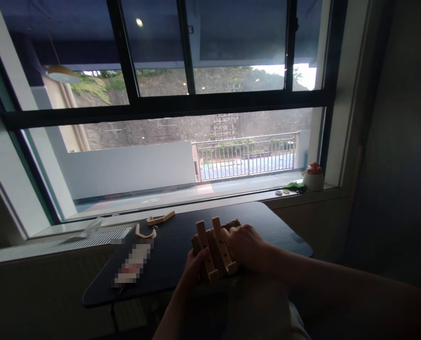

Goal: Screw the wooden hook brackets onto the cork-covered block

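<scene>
A bark-edged wooden slab (215, 250) is held tilted over the near side of the table. Across it lie two pale wooden strips, a left strip (203, 243) and a right strip (223, 248), each with a hooked lower end. My left hand (193, 268) grips the slab's left side, its thumb over the left strip. Against the right strip's upper part, my right hand (248, 243) is closed with its fingers curled; whatever they pinch is hidden. Farther left on the table lie two more wooden hook pieces, one curved (146, 233) and one longer (161, 218), with small dark bits between them.
The dark table (175, 264) has rounded corners and stands against the windowsill. A blurred-out oblong object (132, 264) with a cable lies at its left. Clear plastic (90, 229) rests on the sill at left; a white pot (314, 179) with an orange top stands at right.
</scene>
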`<action>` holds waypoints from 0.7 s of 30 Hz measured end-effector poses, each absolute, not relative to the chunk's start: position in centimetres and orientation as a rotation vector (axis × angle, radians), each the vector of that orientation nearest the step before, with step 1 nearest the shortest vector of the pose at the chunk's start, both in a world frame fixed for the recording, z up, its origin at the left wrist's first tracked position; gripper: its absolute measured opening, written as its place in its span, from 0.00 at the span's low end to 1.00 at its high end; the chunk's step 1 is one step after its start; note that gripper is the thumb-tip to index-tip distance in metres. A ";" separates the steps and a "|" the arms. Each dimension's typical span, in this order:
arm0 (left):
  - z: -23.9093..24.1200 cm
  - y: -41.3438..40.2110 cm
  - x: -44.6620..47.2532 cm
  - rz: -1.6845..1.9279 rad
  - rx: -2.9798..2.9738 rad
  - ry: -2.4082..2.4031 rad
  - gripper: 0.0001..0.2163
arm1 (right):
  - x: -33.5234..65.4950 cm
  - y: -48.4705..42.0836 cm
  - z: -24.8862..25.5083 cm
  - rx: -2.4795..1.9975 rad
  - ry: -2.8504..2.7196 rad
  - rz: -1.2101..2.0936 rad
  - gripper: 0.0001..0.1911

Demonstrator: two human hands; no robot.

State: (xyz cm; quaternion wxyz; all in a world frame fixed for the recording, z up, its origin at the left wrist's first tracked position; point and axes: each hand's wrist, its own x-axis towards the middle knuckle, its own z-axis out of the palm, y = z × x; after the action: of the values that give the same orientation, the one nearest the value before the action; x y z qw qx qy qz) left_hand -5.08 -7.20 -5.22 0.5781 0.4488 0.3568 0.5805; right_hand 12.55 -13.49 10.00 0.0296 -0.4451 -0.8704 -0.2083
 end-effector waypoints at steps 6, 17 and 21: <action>-5.3 -7.1 -5.3 1.349 1.053 0.837 0.17 | 12.3 -13.1 8.6 -1.197 -2.712 -0.931 0.06; -5.2 -7.3 -5.2 1.351 1.044 0.838 0.18 | 13.7 -13.7 10.1 -1.535 -2.579 -0.372 0.10; -5.3 -7.2 -5.3 1.345 1.074 0.825 0.18 | 13.9 -14.0 10.8 -1.414 -2.597 -0.402 0.11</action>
State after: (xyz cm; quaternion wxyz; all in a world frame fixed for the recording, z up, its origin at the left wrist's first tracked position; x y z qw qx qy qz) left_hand -5.27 -7.21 -5.35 0.5781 0.4590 0.3528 0.5750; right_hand 13.94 -13.98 10.76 0.0785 -0.4724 -0.8675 -0.1344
